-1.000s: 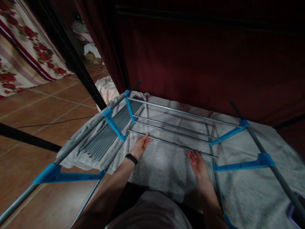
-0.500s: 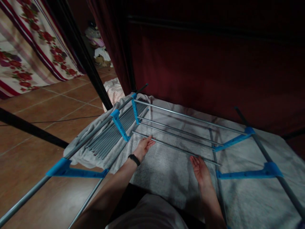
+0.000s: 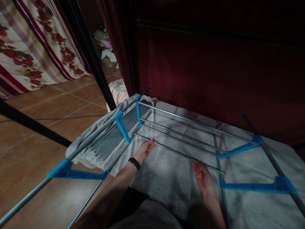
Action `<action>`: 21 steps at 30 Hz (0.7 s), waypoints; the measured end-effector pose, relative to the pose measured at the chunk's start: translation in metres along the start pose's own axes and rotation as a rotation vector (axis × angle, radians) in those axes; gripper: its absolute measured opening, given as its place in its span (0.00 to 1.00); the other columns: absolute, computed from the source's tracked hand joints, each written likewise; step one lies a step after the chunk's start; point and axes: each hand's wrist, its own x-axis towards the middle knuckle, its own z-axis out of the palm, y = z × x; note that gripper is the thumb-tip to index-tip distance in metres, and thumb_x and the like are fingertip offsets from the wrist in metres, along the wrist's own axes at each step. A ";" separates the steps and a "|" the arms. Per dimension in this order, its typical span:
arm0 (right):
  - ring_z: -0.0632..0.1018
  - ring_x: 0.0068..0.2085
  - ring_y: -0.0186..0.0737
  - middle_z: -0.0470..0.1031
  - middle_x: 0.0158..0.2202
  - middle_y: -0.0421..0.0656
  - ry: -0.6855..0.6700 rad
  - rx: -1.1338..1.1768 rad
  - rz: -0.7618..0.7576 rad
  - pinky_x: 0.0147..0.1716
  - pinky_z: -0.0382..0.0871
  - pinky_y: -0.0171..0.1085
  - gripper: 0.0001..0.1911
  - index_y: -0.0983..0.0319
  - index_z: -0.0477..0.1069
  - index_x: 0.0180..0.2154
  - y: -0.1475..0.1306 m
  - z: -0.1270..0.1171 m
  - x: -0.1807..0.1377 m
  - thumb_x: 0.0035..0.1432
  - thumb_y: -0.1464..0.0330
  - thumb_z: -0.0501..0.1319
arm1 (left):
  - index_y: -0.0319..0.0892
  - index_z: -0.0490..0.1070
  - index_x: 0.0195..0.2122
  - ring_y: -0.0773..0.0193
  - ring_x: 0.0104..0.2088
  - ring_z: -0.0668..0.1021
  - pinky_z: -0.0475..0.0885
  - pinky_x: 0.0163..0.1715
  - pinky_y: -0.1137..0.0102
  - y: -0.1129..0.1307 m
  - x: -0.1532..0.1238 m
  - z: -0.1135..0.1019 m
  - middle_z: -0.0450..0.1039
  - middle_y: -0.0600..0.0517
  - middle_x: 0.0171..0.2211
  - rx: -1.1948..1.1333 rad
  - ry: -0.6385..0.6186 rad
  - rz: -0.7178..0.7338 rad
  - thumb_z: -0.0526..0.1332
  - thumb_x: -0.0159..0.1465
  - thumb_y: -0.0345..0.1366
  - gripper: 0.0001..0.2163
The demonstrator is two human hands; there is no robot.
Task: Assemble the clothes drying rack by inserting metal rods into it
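Observation:
A thin grey metal rod (image 3: pixel 175 151) runs across in front of me, part of a drying rack of grey tubes and blue plastic brackets. My left hand (image 3: pixel 146 149), with a black band at the wrist, pinches it near its left end. Closer to the right end, my right hand (image 3: pixel 202 176) holds the same rod at the fingertips, palm turned up. The rod's left end is near a blue bracket (image 3: pixel 123 128); its right end is close above another blue bracket (image 3: pixel 257 186). Several crossbars, including the top bar (image 3: pixel 190 119), span the frame behind it.
More loose grey rods (image 3: pixel 113 135) lie in a row at the left on the grey blanket (image 3: pixel 164 178). Black posts (image 3: pixel 95 63) stand at the left. A dark red curtain (image 3: pixel 202 70) hangs behind. Tiled floor (image 3: pixel 35 130) and a flowered cloth (image 3: pixel 40 41) are farther left.
The view has shifted slightly, so the rack's right side appears lower and farther right. Both hands keep nearly the same places on the rod, its right end a little lower in the picture.

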 end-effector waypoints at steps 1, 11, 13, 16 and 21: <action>0.87 0.42 0.42 0.86 0.39 0.43 -0.005 -0.007 -0.002 0.51 0.83 0.38 0.09 0.56 0.81 0.34 0.000 0.001 0.000 0.47 0.69 0.74 | 0.34 0.76 0.34 0.64 0.29 0.85 0.84 0.39 0.71 0.000 0.000 0.000 0.83 0.43 0.30 -0.005 0.001 0.004 0.64 0.71 0.25 0.07; 0.87 0.40 0.40 0.86 0.39 0.41 0.013 0.011 -0.022 0.48 0.84 0.37 0.12 0.53 0.81 0.36 -0.001 -0.001 -0.001 0.47 0.68 0.76 | 0.36 0.74 0.33 0.66 0.24 0.83 0.84 0.33 0.72 -0.003 0.002 0.001 0.82 0.46 0.28 -0.046 0.016 0.010 0.68 0.69 0.27 0.07; 0.87 0.40 0.42 0.86 0.38 0.42 0.017 0.004 -0.020 0.47 0.85 0.38 0.10 0.53 0.81 0.35 0.000 -0.002 0.001 0.48 0.68 0.75 | 0.36 0.73 0.32 0.66 0.24 0.83 0.84 0.33 0.72 -0.003 0.002 0.000 0.82 0.46 0.28 -0.054 0.012 0.010 0.70 0.67 0.27 0.08; 0.87 0.40 0.43 0.86 0.38 0.43 0.027 -0.008 -0.021 0.46 0.85 0.39 0.10 0.53 0.80 0.34 0.000 -0.002 0.001 0.47 0.69 0.75 | 0.37 0.73 0.30 0.64 0.25 0.84 0.84 0.35 0.71 -0.003 0.002 -0.002 0.82 0.45 0.29 -0.062 -0.003 0.007 0.72 0.65 0.25 0.09; 0.87 0.40 0.45 0.85 0.39 0.42 0.027 -0.033 -0.035 0.46 0.86 0.42 0.10 0.51 0.80 0.33 -0.001 0.002 -0.001 0.47 0.70 0.73 | 0.35 0.75 0.33 0.62 0.30 0.86 0.84 0.37 0.71 -0.002 0.000 -0.004 0.84 0.41 0.34 -0.060 -0.039 -0.003 0.68 0.66 0.22 0.05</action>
